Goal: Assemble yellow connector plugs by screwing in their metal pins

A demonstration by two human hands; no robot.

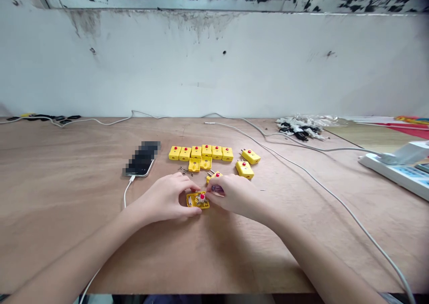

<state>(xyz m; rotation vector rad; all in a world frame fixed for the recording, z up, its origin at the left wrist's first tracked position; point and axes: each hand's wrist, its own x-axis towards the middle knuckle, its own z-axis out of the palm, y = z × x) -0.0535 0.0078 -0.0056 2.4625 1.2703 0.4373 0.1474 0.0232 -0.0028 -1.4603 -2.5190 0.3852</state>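
Note:
Near the middle of the wooden table point(150, 255) lies an opened yellow plug housing point(197, 200) with a red part and small metal pieces inside. My left hand point(172, 197) grips its left end between thumb and fingers. At its right side is my right hand point(231, 194), closed around a small dark purple tool point(217, 188), its fingertips at the housing's edge. Just behind the right hand, a yellow plug point(214, 177) with metal pins is partly hidden. Two yellow half shells point(194, 164) sit open behind the hands.
Several yellow plugs point(196, 152) form a row at the back, with two more point(244, 169) to the right. Loose screws point(183, 171) lie in front of the row. A charging phone point(142, 159) is at left. Cables, black and white pieces point(300, 128) and a power strip point(398, 172) occupy the right.

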